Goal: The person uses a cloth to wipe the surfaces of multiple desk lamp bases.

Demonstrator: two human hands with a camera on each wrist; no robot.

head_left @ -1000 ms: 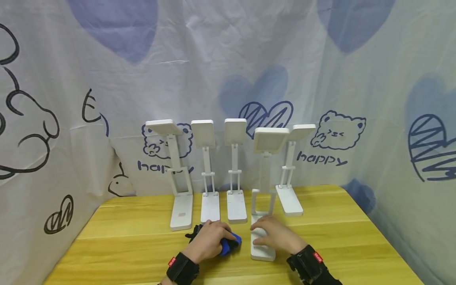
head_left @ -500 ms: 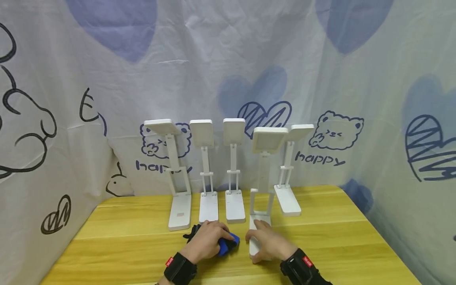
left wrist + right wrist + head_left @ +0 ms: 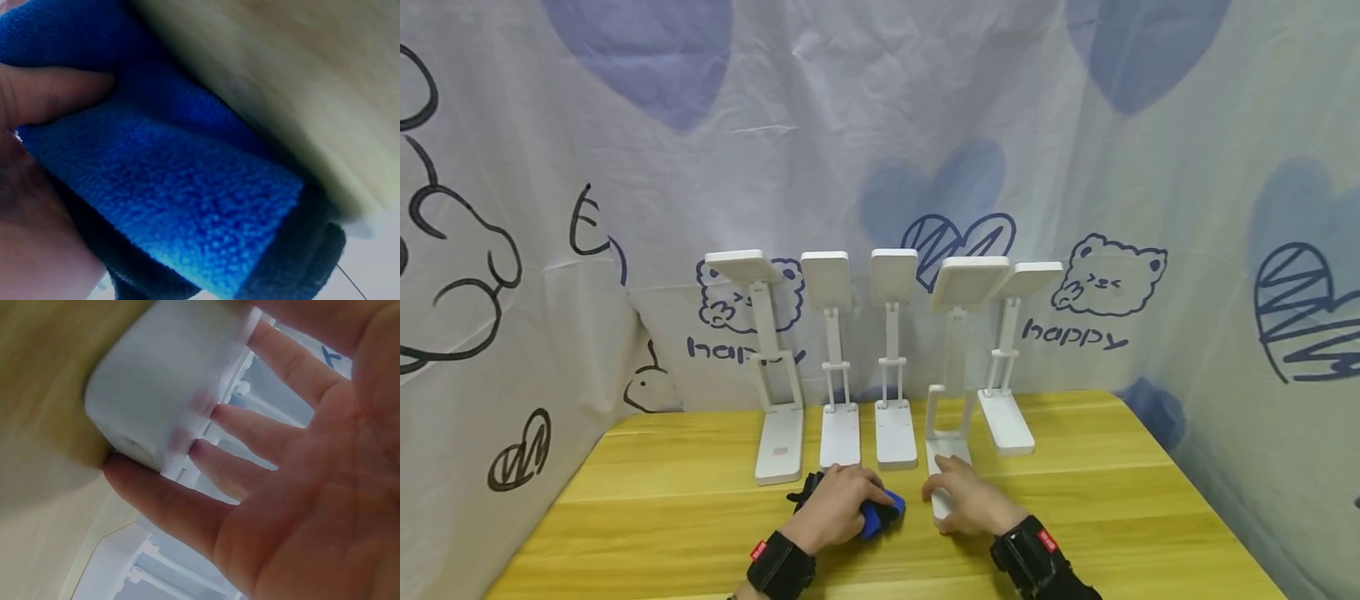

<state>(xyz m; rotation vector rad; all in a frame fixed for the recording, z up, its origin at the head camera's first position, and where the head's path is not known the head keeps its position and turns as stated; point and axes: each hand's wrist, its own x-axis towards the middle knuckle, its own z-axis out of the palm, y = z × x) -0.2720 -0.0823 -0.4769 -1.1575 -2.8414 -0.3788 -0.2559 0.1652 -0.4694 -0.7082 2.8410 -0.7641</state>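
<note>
My left hand (image 3: 835, 507) rests on the wooden table and holds a folded blue and black cloth (image 3: 872, 518). The left wrist view shows the thumb pressed over the fleecy blue side of that cloth. On the right, a white folding desk lamp (image 3: 955, 350) stands upright with its panel raised. My right hand (image 3: 973, 498) grips the front part of this lamp's base (image 3: 946, 450), fingers on top and along its edges. In the right wrist view several fingertips touch the white base (image 3: 144, 381) close over the tabletop.
Several similar white lamps stand in a row behind: one at far left (image 3: 780, 450), two in the middle, including this one (image 3: 895, 433), and one at back right (image 3: 1007, 423). A patterned curtain (image 3: 820, 167) hangs close behind the table (image 3: 685, 500).
My right hand first shifts its hold on the lamp's base, then the lamp slides a little away, towards the back row. The left hand and cloth stay in place.
</note>
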